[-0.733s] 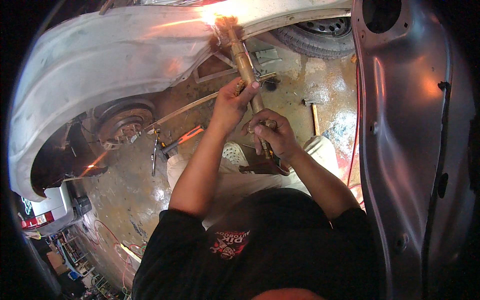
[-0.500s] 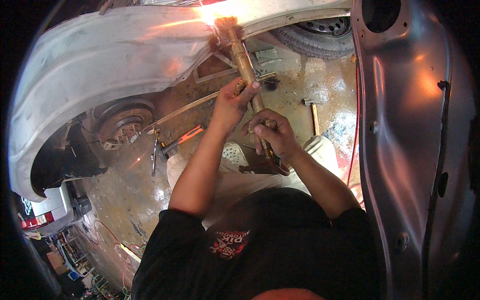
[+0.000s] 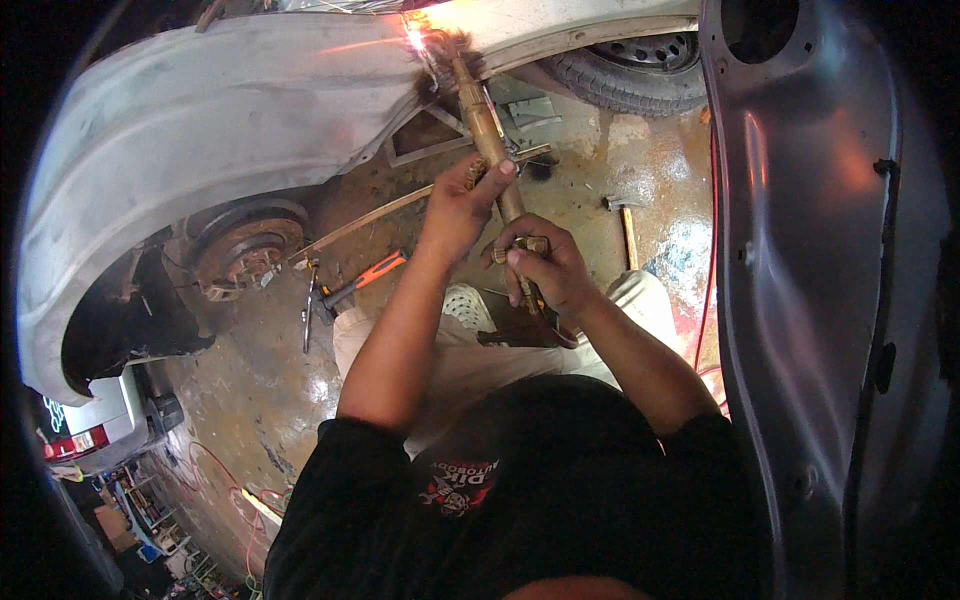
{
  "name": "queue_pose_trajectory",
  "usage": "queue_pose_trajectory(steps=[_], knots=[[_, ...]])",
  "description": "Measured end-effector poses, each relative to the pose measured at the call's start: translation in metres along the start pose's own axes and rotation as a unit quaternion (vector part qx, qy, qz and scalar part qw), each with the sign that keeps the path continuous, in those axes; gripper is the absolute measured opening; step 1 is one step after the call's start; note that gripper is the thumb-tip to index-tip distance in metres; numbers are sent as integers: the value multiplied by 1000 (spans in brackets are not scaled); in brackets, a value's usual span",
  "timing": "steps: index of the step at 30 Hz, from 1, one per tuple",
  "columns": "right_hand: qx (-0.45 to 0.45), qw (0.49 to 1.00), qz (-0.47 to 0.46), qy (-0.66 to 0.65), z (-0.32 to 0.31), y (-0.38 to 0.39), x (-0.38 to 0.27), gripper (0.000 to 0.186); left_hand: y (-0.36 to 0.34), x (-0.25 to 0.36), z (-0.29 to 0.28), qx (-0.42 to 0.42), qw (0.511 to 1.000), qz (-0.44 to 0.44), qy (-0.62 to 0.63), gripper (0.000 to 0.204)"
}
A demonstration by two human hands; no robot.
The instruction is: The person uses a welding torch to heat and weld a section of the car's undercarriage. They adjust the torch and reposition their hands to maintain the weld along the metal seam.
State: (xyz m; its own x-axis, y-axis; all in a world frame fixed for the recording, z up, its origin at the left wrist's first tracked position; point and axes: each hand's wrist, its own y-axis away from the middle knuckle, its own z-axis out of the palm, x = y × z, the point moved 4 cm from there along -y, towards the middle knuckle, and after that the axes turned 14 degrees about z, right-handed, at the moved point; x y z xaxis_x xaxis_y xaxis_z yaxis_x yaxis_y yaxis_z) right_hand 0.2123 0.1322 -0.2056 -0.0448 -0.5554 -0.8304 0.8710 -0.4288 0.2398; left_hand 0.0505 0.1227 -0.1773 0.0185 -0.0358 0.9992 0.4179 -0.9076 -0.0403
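A brass gas torch slants up and away from me. My left hand is closed around the middle of its handle, thumb laid along the top. Lower down, my right hand grips the rear end, its thumb and fingers at a brass valve knob. The torch's tip meets the edge of a pale grey car body panel, where a bright flame glows. Dark scorched metal surrounds that spot. Glare hides the exact tip.
A bare brake disc sits under the panel at left; a tyre is at the far right. An orange-handled hammer and a wooden-handled hammer lie on the floor. A large dark metal panel stands close on my right, beside a red hose.
The flame's glare has shrunk and dimmed, and its reflection on the dark panel is fainter. The torch head has shifted very slightly; both hands keep their grip.
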Motion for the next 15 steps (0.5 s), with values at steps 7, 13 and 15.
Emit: queue_pose_trajectory(steps=[7,13,15], knots=[[6,1000,-7,-1,4,-2,-3,16,-1,1,2,6,999,-7,33,32],[2,1000,2,3,6,-4,-4,16,-2,3,-2,10,1000,-4,4,33],[5,1000,14,-2,2,-5,-1,19,-2,6,-1,18,1000,-5,-6,35]])
